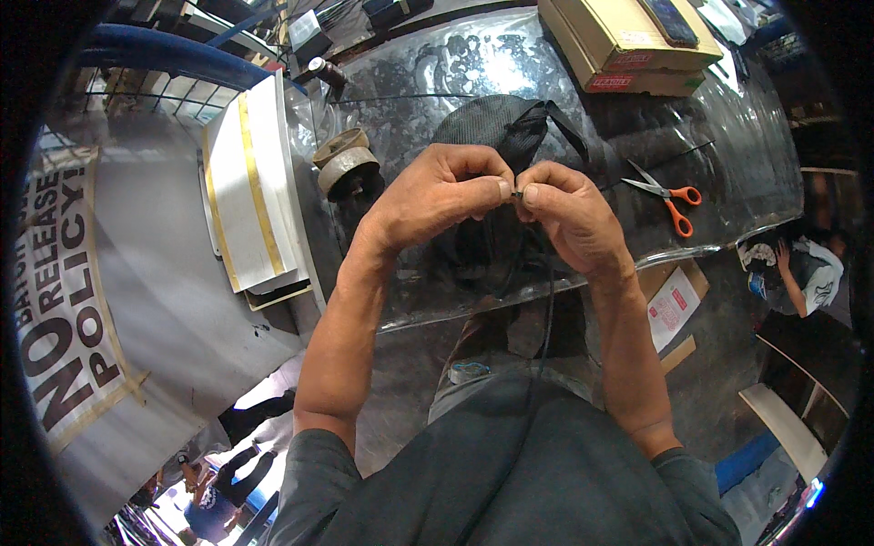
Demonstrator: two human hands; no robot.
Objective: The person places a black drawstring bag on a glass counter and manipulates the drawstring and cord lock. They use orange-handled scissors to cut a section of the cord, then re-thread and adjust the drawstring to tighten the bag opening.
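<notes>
Over the table's near part, my left hand [446,188] and my right hand [574,214] meet, each in a pinch of thumb and forefinger. Between the fingertips shows a small dark piece [516,195], too small to name, and the fingers hide most of it. A black mesh bag [492,118] with a strap lies just beyond and beneath the hands. Right of my right hand, scissors [669,193] with orange handles rest on the table with their blades apart. A thin black cord [549,314] runs from below my right hand down over my dark shirt.
Clear plastic sheeting covers the dark table [401,296]. A roll of tape [348,164] sits left of my hands. Cardboard boxes [619,55] with a phone [670,20] on top stand at the far right. White panels [259,182] lean at the left. Other people appear at both lower sides.
</notes>
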